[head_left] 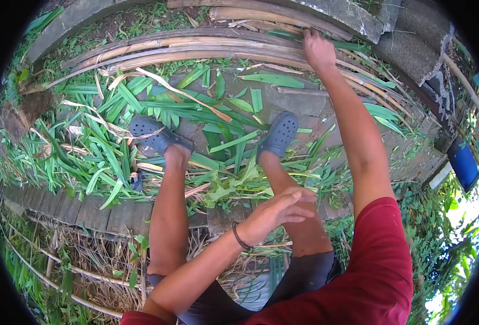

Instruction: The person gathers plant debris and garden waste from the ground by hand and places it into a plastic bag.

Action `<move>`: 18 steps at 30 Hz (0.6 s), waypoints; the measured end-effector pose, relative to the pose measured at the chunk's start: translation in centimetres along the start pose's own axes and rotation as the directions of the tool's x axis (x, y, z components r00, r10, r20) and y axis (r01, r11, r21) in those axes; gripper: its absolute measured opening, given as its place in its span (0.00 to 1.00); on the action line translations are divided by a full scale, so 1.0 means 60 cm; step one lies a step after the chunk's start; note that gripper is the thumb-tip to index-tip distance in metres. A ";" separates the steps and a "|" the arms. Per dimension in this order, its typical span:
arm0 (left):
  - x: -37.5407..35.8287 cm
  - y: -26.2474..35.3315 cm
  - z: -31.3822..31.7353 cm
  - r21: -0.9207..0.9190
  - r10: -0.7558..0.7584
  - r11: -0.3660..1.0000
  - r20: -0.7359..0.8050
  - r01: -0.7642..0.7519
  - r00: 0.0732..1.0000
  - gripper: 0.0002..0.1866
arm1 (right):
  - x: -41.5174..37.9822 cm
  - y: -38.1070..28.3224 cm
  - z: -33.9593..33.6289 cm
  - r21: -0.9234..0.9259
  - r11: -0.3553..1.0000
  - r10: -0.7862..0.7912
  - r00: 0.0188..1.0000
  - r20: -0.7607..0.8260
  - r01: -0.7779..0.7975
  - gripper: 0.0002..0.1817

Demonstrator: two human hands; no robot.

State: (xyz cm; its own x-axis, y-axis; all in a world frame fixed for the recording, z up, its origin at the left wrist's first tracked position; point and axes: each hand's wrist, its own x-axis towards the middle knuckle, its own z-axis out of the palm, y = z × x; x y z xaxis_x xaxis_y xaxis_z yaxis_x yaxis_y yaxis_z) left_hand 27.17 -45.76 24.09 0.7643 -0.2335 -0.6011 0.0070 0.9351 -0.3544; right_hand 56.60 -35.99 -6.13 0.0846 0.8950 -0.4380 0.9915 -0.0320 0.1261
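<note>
My right hand [319, 51] reaches out to the bamboo poles [196, 47] at the upper right. Its fingers bend down by a long green leaf [350, 46] lying along the poles, and their tips are partly hidden. Over my right knee, my left hand [279, 214] hangs in the air with its fingers stretched and nothing in it; a dark band circles that wrist. Cut green leaves [125, 108] lie scattered around my dark clogs [279, 135]. Among them is a curled dry leaf [185, 95].
A concrete edging [337, 16] curves along the top. Grey corrugated sheets [418, 43] and a blue object [463, 164] are at the right. Behind my feet runs a low ledge [104, 215], with dry straw [98, 254] and thin poles beyond it.
</note>
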 end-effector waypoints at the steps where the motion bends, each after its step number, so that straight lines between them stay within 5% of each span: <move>1: 0.003 -0.004 -0.003 -0.007 -0.009 1.000 0.004 0.009 1.000 0.26 | -0.004 0.006 -0.003 -0.005 1.000 0.002 1.000 0.011 -0.001 0.12; 9: 0.007 0.006 0.006 -0.038 -0.011 0.999 0.016 0.012 1.000 0.25 | -0.032 0.011 -0.029 0.177 0.983 -0.066 0.997 0.040 0.058 0.14; 11: 0.014 0.001 0.008 -0.055 -0.006 0.998 0.020 0.007 1.000 0.26 | -0.051 -0.033 -0.073 0.421 0.907 0.016 0.999 -0.036 0.001 0.14; 13: 0.017 -0.010 0.003 -0.057 -0.033 0.998 0.004 0.033 0.999 0.26 | -0.084 -0.104 -0.106 0.670 0.711 0.057 0.967 0.248 -0.214 0.12; 15: 0.027 -0.021 0.004 -0.042 -0.055 0.998 0.010 0.055 0.998 0.25 | -0.135 -0.182 -0.088 0.914 0.278 -0.222 0.906 0.361 -0.296 0.16; 16: 0.031 -0.024 0.006 -0.020 -0.068 0.997 -0.001 0.068 0.998 0.25 | -0.157 -0.217 -0.127 0.826 0.069 -0.439 0.726 0.529 -0.559 0.21; 18: 0.034 -0.024 0.007 0.004 -0.083 0.997 -0.024 0.083 0.996 0.25 | -0.191 -0.255 -0.156 0.670 -0.113 -0.800 0.467 0.377 -0.734 0.34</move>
State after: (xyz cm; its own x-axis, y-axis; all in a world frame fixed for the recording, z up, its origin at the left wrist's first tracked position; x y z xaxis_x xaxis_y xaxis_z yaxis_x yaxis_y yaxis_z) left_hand 28.97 -47.45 23.65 0.7453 -0.3168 -0.5867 0.0731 0.9134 -0.4004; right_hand 39.51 -41.58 5.30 -0.7161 0.2758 -0.6412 -0.1079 -0.9513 -0.2887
